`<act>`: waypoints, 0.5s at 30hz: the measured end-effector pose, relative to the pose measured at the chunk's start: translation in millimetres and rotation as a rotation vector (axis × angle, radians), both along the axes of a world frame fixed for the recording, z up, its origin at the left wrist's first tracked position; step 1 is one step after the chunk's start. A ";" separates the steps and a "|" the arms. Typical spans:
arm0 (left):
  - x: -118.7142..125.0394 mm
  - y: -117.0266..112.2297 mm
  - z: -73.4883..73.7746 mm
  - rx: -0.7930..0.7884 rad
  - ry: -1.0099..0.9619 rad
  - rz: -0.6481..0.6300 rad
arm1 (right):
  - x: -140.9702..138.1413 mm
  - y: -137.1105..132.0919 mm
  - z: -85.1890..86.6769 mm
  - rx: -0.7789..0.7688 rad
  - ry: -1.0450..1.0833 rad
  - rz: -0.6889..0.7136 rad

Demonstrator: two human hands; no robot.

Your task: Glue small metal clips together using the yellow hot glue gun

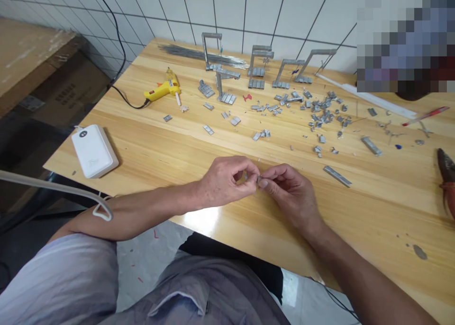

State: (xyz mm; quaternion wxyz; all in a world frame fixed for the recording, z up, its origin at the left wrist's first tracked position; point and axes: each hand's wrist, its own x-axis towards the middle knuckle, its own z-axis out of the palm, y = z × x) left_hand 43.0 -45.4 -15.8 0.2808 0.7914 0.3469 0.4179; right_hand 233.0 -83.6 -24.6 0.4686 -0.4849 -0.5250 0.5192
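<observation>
Over the front part of the wooden table, my left hand (227, 180) and my right hand (293, 192) meet fingertip to fingertip. Both are closed in a pinch on one tiny grey metal piece (259, 178), mostly covered by the fingers. A grey metal strip (337, 176) lies to the right of my right hand. Beyond my hands are small folded grey pieces (262, 134) and a larger scattered heap of grey scraps (322, 112). Several grey angled stands (219, 85) rise on flat segmented bases farther back.
A yellow glue gun (163, 89) lies at the back left, its black cable running off the table. A white power bank (94, 150) sits near the left edge. Thin metal rods (199, 56) lie along the wall. Red-handled pliers (448, 185) and a red pen (425, 116) are at right.
</observation>
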 end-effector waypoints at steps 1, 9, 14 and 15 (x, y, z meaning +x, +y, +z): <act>-0.1 0.0 0.0 -0.058 -0.012 -0.002 | 0.5 0.4 0.4 0.000 0.007 -0.004; -2.8 0.3 2.1 -0.275 -0.025 -0.061 | 2.6 1.3 2.7 -0.015 0.021 -0.013; -3.1 3.0 0.1 -0.028 0.004 -0.089 | 2.9 0.2 -0.6 0.006 0.015 0.001; -3.0 3.3 -0.2 0.016 0.005 -0.093 | 2.7 0.0 -1.1 0.010 0.011 0.003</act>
